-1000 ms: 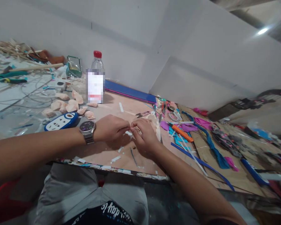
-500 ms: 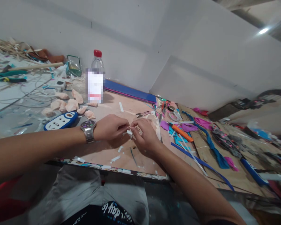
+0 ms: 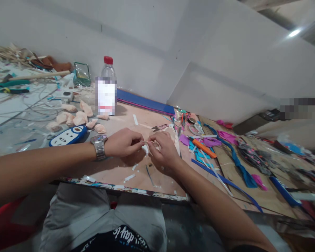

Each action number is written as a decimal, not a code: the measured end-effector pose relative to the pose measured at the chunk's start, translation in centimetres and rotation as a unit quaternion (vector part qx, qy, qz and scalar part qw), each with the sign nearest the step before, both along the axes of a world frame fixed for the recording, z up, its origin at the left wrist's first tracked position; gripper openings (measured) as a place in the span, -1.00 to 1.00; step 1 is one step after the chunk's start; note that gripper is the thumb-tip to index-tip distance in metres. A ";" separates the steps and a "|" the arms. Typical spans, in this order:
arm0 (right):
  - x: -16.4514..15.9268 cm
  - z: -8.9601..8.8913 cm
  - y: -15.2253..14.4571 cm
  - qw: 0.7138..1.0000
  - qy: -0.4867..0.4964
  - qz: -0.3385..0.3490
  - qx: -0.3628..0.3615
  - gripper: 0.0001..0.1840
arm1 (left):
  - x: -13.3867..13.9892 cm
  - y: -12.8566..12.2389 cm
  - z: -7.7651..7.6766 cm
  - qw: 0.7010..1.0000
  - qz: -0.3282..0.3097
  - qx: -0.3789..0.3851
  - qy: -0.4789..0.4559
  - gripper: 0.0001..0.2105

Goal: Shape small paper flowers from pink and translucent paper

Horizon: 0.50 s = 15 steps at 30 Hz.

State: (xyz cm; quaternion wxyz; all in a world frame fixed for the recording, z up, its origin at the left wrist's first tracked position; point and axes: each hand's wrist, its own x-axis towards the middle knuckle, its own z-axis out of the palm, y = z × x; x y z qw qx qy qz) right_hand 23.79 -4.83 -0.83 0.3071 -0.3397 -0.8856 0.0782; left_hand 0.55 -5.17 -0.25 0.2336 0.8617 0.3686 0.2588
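Observation:
Close together over the wooden board (image 3: 112, 166), my two hands pinch a thin pale strip (image 3: 146, 141) that bridges the small gap between them. My left hand (image 3: 126, 142), with a metal watch (image 3: 99, 147) on its wrist, has its thumb and finger closed on the strip's left end. The fingers of my right hand (image 3: 163, 148) are closed on the other end. What the strip is made of cannot be made out. Beyond the right hand lies a small pair of scissors or snips (image 3: 160, 127), and white paper scraps (image 3: 130, 177) are scattered in front of the hands.
A red-capped bottle (image 3: 108, 71) stands behind the left hand. Peach-coloured crumpled pieces (image 3: 80, 118) and a blue-and-white power strip (image 3: 68, 135) lie to the left. At right are an orange cutter (image 3: 204, 148), a blue strip (image 3: 229, 183) and coloured scraps. Blue sheets (image 3: 145, 101) lie along the wall.
My hands have drawn slightly apart, so more of the pale strip shows between the fingertips. My left wrist has turned a little. The things on the table have stayed put.

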 end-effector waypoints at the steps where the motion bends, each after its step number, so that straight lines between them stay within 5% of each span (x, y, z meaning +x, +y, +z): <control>1: 0.0 0.0 0.0 1.000 0.007 0.001 -0.001 -0.83 | 0.0 0.0 0.0 1.000 0.001 -0.009 -0.004 -0.57; 9: -0.3 0.0 -0.2 0.999 0.037 0.019 0.002 -0.70 | 0.0 0.1 0.0 0.998 -0.012 -0.051 -0.019 -0.64; 15: -0.1 0.1 -0.1 0.997 0.063 0.041 0.033 -0.83 | 0.2 0.6 -0.4 0.966 -0.063 -0.216 -0.124 -0.67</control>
